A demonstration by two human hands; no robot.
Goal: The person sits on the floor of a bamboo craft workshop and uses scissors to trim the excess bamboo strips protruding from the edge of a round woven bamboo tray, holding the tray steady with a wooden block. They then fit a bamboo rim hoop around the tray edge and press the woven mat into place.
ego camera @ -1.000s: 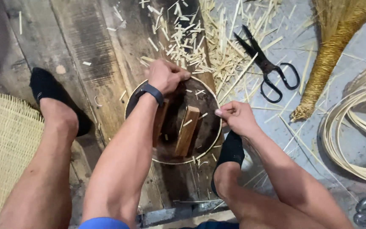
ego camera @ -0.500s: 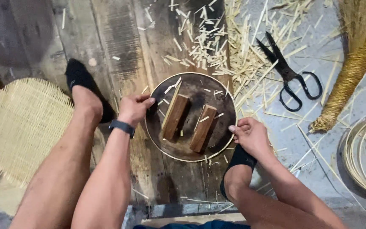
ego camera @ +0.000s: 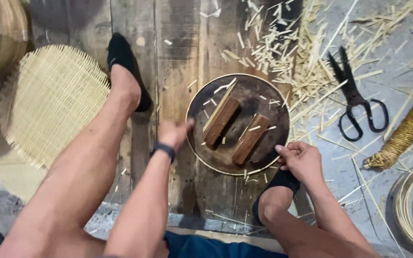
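One camera, worn on the head, looks almost straight down from close above the seated person's knees at the plank floor (ego camera: 178, 62). The round dark disc (ego camera: 264, 98) sits near the middle of the frame, the scissors (ego camera: 357, 98) toward the upper right edge.

Round disc (ego camera: 264, 95) on plank floor (ego camera: 178, 62), two wooden blocks (ego camera: 222, 120) side by side on it. Left hand (ego camera: 174, 133) at disc's left edge, right hand (ego camera: 302, 160) at its lower right. Scissors (ego camera: 357, 98) right of disc; woven mat (ego camera: 53, 100) far left.
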